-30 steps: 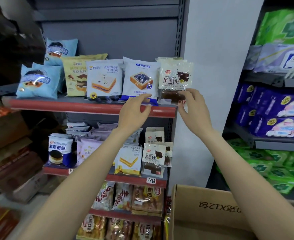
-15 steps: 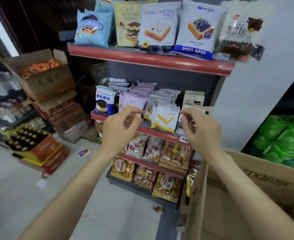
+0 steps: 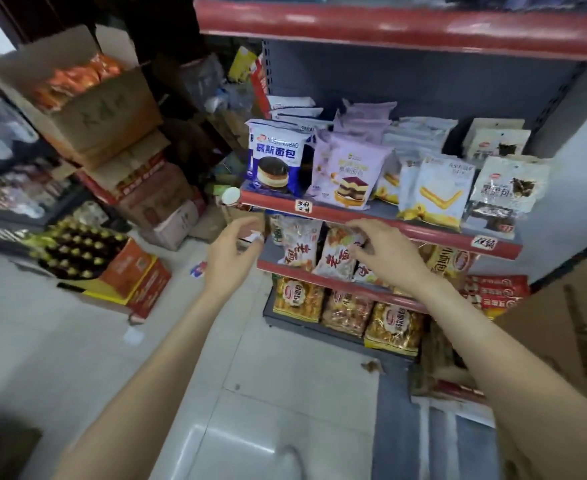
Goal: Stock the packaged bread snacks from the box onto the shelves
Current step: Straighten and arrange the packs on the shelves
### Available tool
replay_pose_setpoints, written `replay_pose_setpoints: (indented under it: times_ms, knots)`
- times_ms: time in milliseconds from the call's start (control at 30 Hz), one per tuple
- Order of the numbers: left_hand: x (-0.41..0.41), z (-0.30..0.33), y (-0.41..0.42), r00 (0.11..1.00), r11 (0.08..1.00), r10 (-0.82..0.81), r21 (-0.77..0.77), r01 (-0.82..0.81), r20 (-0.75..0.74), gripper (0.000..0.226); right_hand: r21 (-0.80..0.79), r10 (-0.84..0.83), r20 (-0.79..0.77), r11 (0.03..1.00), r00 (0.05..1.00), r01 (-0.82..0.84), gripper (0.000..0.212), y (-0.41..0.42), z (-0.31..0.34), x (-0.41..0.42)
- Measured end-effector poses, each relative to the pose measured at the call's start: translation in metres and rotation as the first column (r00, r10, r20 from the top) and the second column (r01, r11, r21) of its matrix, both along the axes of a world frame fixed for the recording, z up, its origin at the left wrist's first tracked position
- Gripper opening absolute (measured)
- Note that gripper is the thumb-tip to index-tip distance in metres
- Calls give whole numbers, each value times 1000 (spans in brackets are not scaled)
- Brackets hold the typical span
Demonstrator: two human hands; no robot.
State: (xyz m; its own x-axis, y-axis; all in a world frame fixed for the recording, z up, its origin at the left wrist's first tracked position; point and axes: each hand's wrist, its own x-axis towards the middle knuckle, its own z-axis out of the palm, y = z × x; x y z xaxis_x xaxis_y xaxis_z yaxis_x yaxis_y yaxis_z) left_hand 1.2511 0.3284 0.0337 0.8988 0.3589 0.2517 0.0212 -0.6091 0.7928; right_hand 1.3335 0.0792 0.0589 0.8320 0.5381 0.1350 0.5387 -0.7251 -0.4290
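Observation:
Both my hands hover empty in front of the red-edged shelf unit (image 3: 382, 221). My left hand (image 3: 233, 252) hangs with loosely curled fingers just left of the lower shelf's end. My right hand (image 3: 385, 252) is spread in front of the white-and-orange snack bags (image 3: 299, 249) on that lower shelf; whether it touches one is unclear. Above stand a blue bread pack (image 3: 274, 157), a purple cake pack (image 3: 351, 171), white sandwich packs (image 3: 437, 188) and a black-bread pack (image 3: 506, 188). The open cardboard box (image 3: 569, 320) is at the right, behind my right forearm.
Golden bread bags (image 3: 299, 299) fill the bottom shelf. Stacked cartons (image 3: 112, 126) and an orange crate of bottles (image 3: 77, 251) crowd the floor on the left. Pale floor tiles (image 3: 285, 393) lie under my arms. A white wall (image 3: 583, 174) borders the shelf on the right.
My view has tipped downward. Both hands dropped from the top shelf, past the middle shelf, to the lower shelf level, holding nothing.

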Motion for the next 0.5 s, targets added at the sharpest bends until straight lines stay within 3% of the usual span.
replay_pose_setpoints:
  times_ms: [167, 367, 500]
  knots:
    - [28, -9, 39, 999, 972, 1, -235, 8, 38, 36, 186, -119, -76, 974, 990, 131, 52, 63, -14, 17]
    - [73, -30, 72, 1000, 944, 4, -331, 0, 12, 54, 292, -175, -193, 929, 965, 227, 70, 117, -32, 63]
    - [120, -45, 100, 990, 953, -37, -304, -6, -134, 77, 336, -230, -250, 891, 941, 307, 81, 152, -48, 110]
